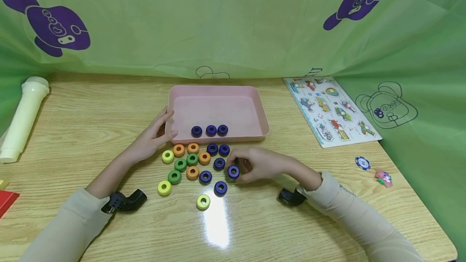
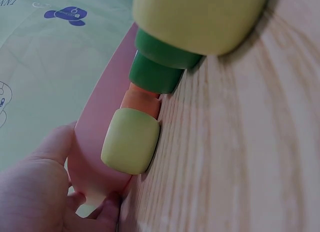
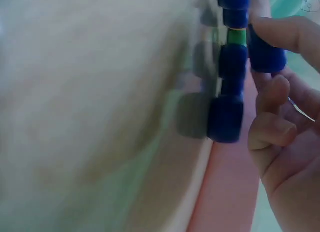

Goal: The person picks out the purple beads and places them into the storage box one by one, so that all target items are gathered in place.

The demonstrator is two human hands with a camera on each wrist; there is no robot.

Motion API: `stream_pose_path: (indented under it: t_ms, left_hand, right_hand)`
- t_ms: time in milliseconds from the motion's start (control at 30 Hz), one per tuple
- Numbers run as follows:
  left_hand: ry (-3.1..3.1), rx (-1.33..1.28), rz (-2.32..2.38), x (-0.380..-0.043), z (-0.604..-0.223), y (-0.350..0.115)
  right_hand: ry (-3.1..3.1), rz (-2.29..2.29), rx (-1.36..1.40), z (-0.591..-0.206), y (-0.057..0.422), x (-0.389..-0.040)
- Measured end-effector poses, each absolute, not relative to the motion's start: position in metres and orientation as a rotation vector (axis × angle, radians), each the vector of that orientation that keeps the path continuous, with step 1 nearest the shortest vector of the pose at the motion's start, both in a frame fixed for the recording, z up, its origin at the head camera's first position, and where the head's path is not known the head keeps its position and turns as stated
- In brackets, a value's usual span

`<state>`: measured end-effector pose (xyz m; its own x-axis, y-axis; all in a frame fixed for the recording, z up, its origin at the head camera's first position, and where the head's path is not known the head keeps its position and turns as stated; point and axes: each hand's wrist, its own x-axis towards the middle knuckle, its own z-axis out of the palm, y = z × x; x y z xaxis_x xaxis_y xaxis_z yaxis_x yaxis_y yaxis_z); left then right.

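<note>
Left hand, half open, gripped the pink tray's left edge. Right hand, nearly closed, pinched one blue ring. Backdrop lettering read "NNI".

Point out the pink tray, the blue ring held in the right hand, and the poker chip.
Pink tray [image 1: 219, 110]: head view, on a bare part of its floor.
Held blue ring [image 3: 268, 55]: right wrist view, on its outer side.
Poker chip [image 1: 363, 163]: head view, on the middle of its face.

Head view looked forward and down over the tabletop; both wrist views were low, super close and tipped sideways. All three caught the pink tray.
</note>
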<state>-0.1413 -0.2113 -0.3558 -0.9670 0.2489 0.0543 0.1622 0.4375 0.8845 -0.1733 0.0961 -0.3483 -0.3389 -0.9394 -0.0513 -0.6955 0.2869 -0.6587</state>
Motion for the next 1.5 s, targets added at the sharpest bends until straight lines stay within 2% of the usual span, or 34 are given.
stream_pose_path:
  t_ms: [167,367,600,767,1133,1500]
  left_hand:
    - [2.580,0.382,1.596,-0.141,-0.356,-0.212]
    - [2.594,0.391,1.591,-0.141,-0.357,-0.212]
    - [2.587,0.391,1.601,-0.141,-0.357,-0.212]
    - [2.590,0.388,1.604,-0.142,-0.357,-0.212]
    - [2.599,0.399,1.600,-0.144,-0.357,-0.210]
    - [2.571,0.400,1.624,-0.144,-0.357,-0.212]
  right_hand:
    - [2.136,-0.965,-1.497,-0.336,0.096,-0.182]
    - [2.213,-1.181,-1.396,-0.314,0.094,-0.200]
    - [2.361,-1.133,-1.256,-0.336,0.096,-0.242]
    - [2.396,-0.934,-1.266,-0.347,0.089,-0.257]
    - [2.407,-0.803,-1.321,-0.355,0.082,-0.264]
    - [2.349,-0.938,-1.223,-0.352,0.084,-0.264]
